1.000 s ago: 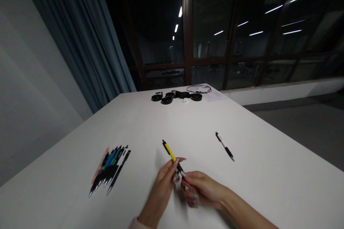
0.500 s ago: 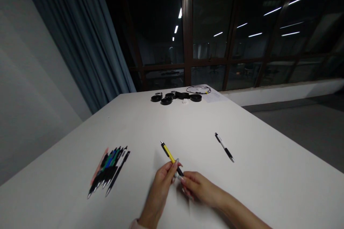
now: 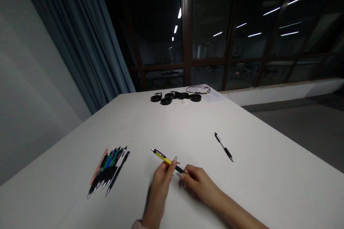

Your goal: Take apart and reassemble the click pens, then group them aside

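Between my hands, above the white table, is a yellow and black click pen (image 3: pixel 162 156) with its clicker end pointing up and left. My left hand (image 3: pixel 162 178) pinches the pen's barrel near the middle. The fingers of my right hand (image 3: pixel 197 180) are closed around the black grip at the other end, so the tip is hidden. On the left lies a bunch of several pens (image 3: pixel 109 168), side by side, in black, white, blue, green and pink. A white and black pen (image 3: pixel 224 146) lies alone to the right of my hands.
At the far end of the white table (image 3: pixel 150 125) lie several black rolled straps (image 3: pixel 166 101), a small white piece (image 3: pixel 185 101) and a coiled black cable (image 3: pixel 199 89) on paper. A blue curtain (image 3: pixel 80 35) and dark windows stand behind.
The yellow pen has turned, its clicker end swinging left and down so it lies flatter. My right hand has shifted slightly upward with the grip end. The other pens have stayed put.
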Available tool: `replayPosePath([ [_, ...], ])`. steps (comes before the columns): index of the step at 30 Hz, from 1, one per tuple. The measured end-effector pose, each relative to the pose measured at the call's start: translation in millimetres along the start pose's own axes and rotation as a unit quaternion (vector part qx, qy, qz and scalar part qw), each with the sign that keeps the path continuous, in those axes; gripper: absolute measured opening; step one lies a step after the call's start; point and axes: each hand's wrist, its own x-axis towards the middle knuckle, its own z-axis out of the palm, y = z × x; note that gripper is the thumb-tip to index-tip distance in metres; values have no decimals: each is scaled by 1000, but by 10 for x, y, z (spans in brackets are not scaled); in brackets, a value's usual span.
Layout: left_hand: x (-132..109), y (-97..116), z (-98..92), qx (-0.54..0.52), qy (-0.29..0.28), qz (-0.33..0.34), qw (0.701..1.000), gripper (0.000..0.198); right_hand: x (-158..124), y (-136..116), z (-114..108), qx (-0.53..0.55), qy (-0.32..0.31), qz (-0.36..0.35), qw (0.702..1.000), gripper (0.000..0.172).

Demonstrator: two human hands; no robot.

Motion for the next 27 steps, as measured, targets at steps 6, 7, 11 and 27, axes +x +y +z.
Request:
replayPosePath([
  [6,-21,-16,-23,-31,-47,-14,998,72,96,44,26,145,1,16,989,61],
  [7,-29,-19,-23,-36,-55,-14,998,71,108,51,28,171,-7,21,985,62],
  [11,-40,-27,-14,-43,-80,-23,996,70,118,67,42,257,-53,40,964,60],
  [27,10,-41,27,-5,-10,17,1000,58,17,66,73,63,25,-15,998,49],
])
